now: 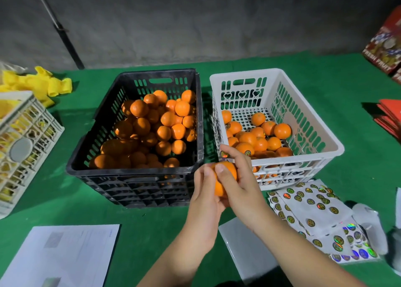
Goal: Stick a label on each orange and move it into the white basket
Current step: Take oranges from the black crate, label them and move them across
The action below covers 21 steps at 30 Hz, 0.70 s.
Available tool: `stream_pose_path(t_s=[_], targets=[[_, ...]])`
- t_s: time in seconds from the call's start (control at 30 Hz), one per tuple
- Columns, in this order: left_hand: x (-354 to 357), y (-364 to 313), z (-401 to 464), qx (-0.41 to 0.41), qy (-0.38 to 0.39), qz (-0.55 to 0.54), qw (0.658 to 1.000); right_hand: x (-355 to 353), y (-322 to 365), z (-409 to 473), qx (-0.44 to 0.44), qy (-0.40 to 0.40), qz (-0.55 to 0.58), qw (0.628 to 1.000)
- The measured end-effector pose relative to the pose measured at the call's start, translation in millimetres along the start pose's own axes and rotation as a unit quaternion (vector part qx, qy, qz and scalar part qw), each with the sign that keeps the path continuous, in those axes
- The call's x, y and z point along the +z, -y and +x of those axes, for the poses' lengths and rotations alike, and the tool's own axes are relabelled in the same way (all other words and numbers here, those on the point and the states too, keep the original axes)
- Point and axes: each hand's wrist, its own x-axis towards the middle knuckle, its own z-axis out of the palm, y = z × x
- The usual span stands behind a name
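Head view: orange (225, 174) between both hands' fingers (221, 174)

Bare green cloth (65, 202) lies open at lower left between the black crate (134, 156) and the paper sheet (63, 256). The crate and the white basket (325, 135) stand just beside each other at centre, leaving only a narrow gap. Sticker sheets (314, 210) crowd the lower right; the white basket's far half is open above its oranges (256, 139).

Green-covered counter (65, 204) carries a printed paper sheet (65, 256) at near left, a pale lattice crate (23, 148) with yellow items (50, 85) behind it, and red cartons (384, 46) at far right.
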Motion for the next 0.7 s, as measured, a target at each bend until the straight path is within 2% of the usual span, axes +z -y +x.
stream_pose_path(t_s=[0.1, 0.13, 0.2, 0.27, 0.33, 0.4, 0.43, 0.47, 0.53, 0.63, 0.7], targets=[[7, -13, 8, -0.027, 0.042, 0.027, 0.998, -8, 4, 19, -0.053, -0.037, -0.016, 0.998], [6, -22, 12, -0.039, 0.073, 0.085, 0.993, -14, 4, 29, -0.065, -0.053, -0.023, 0.996], [0, -44, 23, -0.03, 0.104, 0.266, 0.958, -32, -3, 56, -0.074, -0.101, -0.075, 0.989], [-13, -66, 36, 0.072, 0.086, 0.408, 0.906, -52, -16, 87, -0.042, -0.123, -0.158, 0.979], [-31, -86, 53, 0.186, 0.047, 0.442, 0.876, -65, -31, 115, 0.014, -0.094, -0.215, 0.972], [-55, -97, 74, 0.238, 0.012, 0.484, 0.842, -65, -48, 133, 0.051, -0.067, -0.334, 0.939], [-67, -99, 87, 0.243, 0.001, 0.532, 0.811, -61, -55, 138, 0.061, -0.063, -0.401, 0.912], [-79, -100, 101, 0.229, -0.006, 0.584, 0.779, -56, -60, 141, 0.06, -0.074, -0.44, 0.893], [-99, -98, 133, 0.157, -0.018, 0.677, 0.719, -50, -64, 140, 0.025, -0.106, -0.433, 0.895], [-114, -90, 180, 0.029, -0.004, 0.756, 0.654, -49, -71, 134, -0.055, -0.103, -0.451, 0.885], [-118, -83, 208, -0.056, 0.003, 0.799, 0.598, -50, -74, 132, -0.073, -0.102, -0.467, 0.875]])
